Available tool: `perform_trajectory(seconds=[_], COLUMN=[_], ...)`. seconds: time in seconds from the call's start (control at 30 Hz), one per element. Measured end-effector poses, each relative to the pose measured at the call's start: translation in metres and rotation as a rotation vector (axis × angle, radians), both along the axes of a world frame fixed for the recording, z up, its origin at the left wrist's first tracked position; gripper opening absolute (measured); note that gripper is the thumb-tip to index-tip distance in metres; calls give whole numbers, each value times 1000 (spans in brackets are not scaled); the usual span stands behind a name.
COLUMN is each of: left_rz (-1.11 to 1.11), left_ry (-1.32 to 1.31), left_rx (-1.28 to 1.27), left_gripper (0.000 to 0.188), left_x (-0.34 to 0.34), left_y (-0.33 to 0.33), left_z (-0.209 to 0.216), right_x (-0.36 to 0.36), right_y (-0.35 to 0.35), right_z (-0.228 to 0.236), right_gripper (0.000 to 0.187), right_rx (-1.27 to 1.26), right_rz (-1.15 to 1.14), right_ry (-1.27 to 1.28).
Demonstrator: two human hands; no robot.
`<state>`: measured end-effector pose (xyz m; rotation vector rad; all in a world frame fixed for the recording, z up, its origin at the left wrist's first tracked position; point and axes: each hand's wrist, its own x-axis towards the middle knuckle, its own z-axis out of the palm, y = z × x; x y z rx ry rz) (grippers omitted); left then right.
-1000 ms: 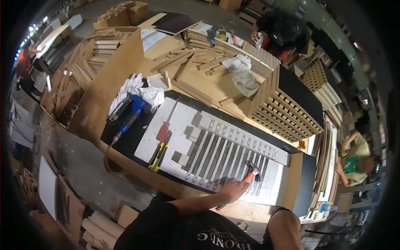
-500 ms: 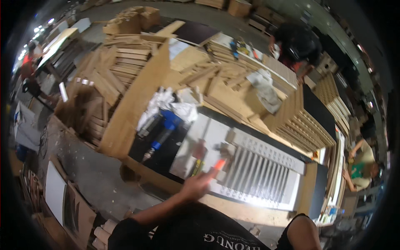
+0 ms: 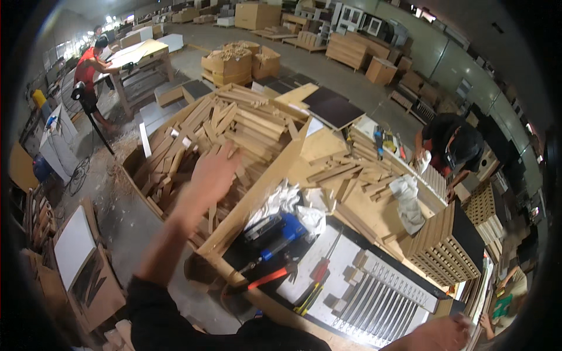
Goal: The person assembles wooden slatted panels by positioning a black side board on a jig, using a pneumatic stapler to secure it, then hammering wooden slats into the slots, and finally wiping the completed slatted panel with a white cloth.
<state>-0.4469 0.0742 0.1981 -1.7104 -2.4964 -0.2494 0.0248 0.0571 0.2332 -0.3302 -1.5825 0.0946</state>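
My left hand [image 3: 212, 174] reaches over a large cardboard box [image 3: 264, 196] heaped with wood strips [image 3: 257, 126]. Its fingers look extended above the strips, and I see nothing held in them. At the lower right, my right hand [image 3: 439, 334] is blurred beside the end of a white slotted frame [image 3: 380, 304] with dark slats; its fingers are unclear. Between the hands, a hammer [image 3: 266, 279] with an orange-red handle lies at the bench edge. Near it are a screwdriver [image 3: 320, 269] with a red handle, a yellow-and-black tool [image 3: 310, 297] and a blue power tool [image 3: 287, 231].
White crumpled wrapping [image 3: 280, 202] lies behind the power tool. Stacked slotted panels [image 3: 448, 251] stand at the right. A co-worker in black [image 3: 459, 143] bends over the far bench end; another person in red [image 3: 88, 67] stands far left. A thin black pole [image 3: 100, 134] rises beyond the box.
My left hand has let go of the orange-red hammer and moved up and left over the box. My right hand has come into view. The whole view has shifted toward the box.
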Motion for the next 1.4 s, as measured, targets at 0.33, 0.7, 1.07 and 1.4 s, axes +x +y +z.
perform_trajectory(seconds=[0.33, 0.7, 1.07, 1.4], left_rz=[-413, -330, -321, -231], left_ry=[-60, -35, -116, -223], left_rx=[-155, -301, -317, -262], left_gripper=[73, 60, 61, 61], left_x=[-88, -70, -46, -5], left_y=[109, 113, 126, 116], left_z=[-117, -93, -87, -79], right_x=[33, 41, 67, 91], right_y=[1, -1, -19, -46], right_z=[-113, -112, -123, -155], right_gripper=[32, 33, 31, 35], right_rx=[-700, -791, -823, -887], right_rz=[-397, -481, -573, -686], right_ry=[-374, -344, -227, -27])
